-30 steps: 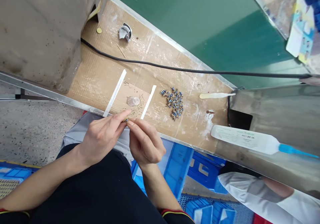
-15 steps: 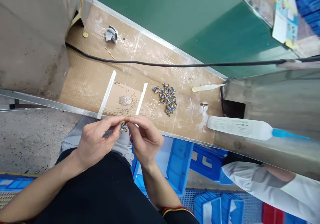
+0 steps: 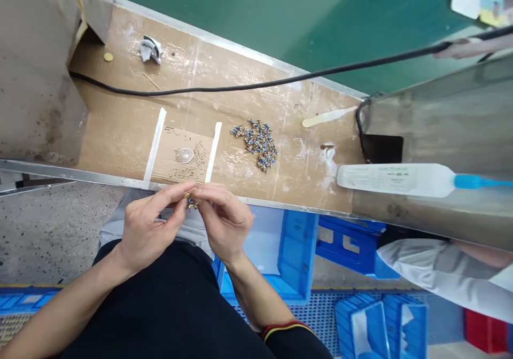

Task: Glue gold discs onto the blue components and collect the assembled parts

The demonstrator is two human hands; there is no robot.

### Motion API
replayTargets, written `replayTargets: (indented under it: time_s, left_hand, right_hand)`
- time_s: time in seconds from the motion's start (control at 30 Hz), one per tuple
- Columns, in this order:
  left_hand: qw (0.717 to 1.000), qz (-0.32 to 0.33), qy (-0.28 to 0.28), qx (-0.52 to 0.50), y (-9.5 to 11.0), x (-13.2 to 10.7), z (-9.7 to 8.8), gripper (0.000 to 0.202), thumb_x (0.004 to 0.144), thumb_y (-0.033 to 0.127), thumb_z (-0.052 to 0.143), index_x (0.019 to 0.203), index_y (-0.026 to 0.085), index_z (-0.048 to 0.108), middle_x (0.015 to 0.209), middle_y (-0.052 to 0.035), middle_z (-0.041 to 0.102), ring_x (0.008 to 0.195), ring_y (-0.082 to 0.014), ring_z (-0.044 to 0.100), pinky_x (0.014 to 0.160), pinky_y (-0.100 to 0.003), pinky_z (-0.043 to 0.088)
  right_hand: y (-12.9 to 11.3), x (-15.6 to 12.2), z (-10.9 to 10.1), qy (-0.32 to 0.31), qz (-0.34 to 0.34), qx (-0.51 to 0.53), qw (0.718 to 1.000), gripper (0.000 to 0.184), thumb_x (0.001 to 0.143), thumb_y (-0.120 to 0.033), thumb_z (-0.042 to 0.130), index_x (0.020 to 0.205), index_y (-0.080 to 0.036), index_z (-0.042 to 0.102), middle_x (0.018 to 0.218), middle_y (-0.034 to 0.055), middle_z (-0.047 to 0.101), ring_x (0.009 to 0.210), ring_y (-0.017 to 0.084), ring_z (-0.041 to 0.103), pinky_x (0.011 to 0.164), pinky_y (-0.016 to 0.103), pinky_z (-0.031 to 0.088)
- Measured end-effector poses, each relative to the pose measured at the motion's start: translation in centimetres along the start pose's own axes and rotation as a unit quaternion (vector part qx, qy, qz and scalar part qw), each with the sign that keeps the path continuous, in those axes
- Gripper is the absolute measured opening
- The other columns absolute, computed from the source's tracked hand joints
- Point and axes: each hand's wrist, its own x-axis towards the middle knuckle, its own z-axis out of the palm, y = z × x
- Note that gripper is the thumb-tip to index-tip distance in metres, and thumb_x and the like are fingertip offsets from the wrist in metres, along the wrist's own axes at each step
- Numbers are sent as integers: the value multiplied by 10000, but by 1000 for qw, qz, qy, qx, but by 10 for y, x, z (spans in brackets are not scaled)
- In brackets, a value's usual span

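Note:
My left hand [image 3: 149,228] pinches a small gold-and-blue metal piece [image 3: 192,204] between thumb and forefinger, just off the bench's front edge. Pressed close from the other side, my right hand [image 3: 225,221] has its thumb and fingers at the same piece. The fingertips cover much of it. Beyond the hands lies a cardboard patch [image 3: 166,158] between two white tape strips, with a clear glue-like blob [image 3: 185,155] and many tiny dark slivers on it. To the right is a pile of similar gold-and-blue pieces [image 3: 260,144].
A black cable [image 3: 224,88] crosses the bench. A white bottle with a blue nozzle [image 3: 396,180] and a wooden stick [image 3: 320,118] lie to the right; crumpled tape [image 3: 150,50] lies far left. Below are blue crates [image 3: 298,252]. Another person's pale sleeve [image 3: 433,268] shows at right.
The view has shifted and turned a little. Both hands stay together at the small piece, with the right fingertips now slightly farther over it.

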Motion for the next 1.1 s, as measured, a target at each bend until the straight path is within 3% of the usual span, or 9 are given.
replayTargets:
  time_s: [0.13, 0.27, 0.33, 0.43, 0.57, 0.67, 0.77, 0.93, 1.1]
  left_hand:
    - [994, -89, -19, -66, -2, 2, 7, 318, 1083, 233, 828, 1387, 317, 874, 1127, 23, 939, 964, -172, 929, 926, -229, 759]
    - [986, -133, -42, -92, -3, 2, 23, 346, 1070, 354, 882, 1410, 297, 871, 1145, -19, 939, 972, -215, 932, 877, -250, 770]
    - [982, -137, -84, -96, -2, 0, 33, 371, 1081, 402, 871, 1437, 295, 858, 1167, -30, 939, 975, -222, 933, 873, -250, 767]
    - [969, -119, -192, -103, -1, -1, 46, 469, 1116, 444, 820, 1560, 298, 777, 1184, -34, 939, 980, -219, 933, 944, -275, 762]
    - [942, -118, -288, -125, -1, -1, 63, 595, 1124, 473, 798, 1667, 268, 665, 1160, -50, 938, 862, -218, 922, 880, -310, 775]
    - [913, -191, -292, -209, -3, -4, 83, 547, 1117, 499, 802, 1569, 203, 711, 1166, -97, 931, 921, -241, 924, 894, -354, 786]
    - [882, -246, -287, -280, -8, -13, 105, 520, 1080, 517, 848, 1442, 157, 755, 1120, -123, 922, 928, -253, 923, 919, -383, 787]
    - [876, -250, -301, -283, -18, -26, 119, 466, 1085, 472, 841, 1423, 159, 772, 1184, -148, 911, 1041, -254, 915, 998, -387, 770]
    - [876, -252, -318, -260, -20, -25, 114, 440, 1108, 453, 811, 1439, 166, 781, 1197, -141, 907, 1041, -246, 907, 1002, -381, 762]
  right_hand:
    - [15, -12, -3, 13, 9, -7, 1000, 195, 1143, -193, 759, 1273, -312, 842, 1172, 22, 902, 1094, 199, 876, 995, 384, 746]
    - [27, -29, -10, 32, -9, -34, 999, 194, 1138, -196, 756, 1287, -300, 824, 1224, 39, 902, 1175, 207, 873, 1074, 417, 745]
    - [27, -37, -18, 68, -6, -32, 997, 168, 1120, -190, 791, 1248, -293, 824, 1176, 31, 904, 1127, 201, 875, 1043, 409, 747]
    - [25, -53, -36, 123, 19, -8, 992, 119, 1116, -191, 800, 1185, -282, 831, 1114, 29, 898, 1066, 197, 869, 992, 402, 745]
    - [27, -80, -65, 172, 129, 0, 977, 60, 1109, -250, 796, 1101, -273, 851, 1047, 31, 873, 985, 189, 848, 909, 359, 728]
    - [37, -98, -76, 198, 203, 39, 958, 69, 1071, -335, 845, 1077, -267, 860, 1042, 31, 865, 952, 185, 837, 869, 329, 718]
    - [51, -112, -71, 236, 260, 89, 932, 156, 1041, -411, 877, 1082, -260, 865, 1064, 45, 881, 999, 203, 849, 935, 359, 732]
    - [70, -129, -59, 300, 326, 206, 872, 255, 956, -448, 950, 1103, -263, 857, 1093, 47, 900, 998, 207, 865, 962, 382, 747]
    - [66, -133, -63, 275, 320, 176, 889, 208, 1028, -445, 905, 1137, -270, 875, 1124, 46, 904, 1070, 194, 870, 1038, 353, 720]
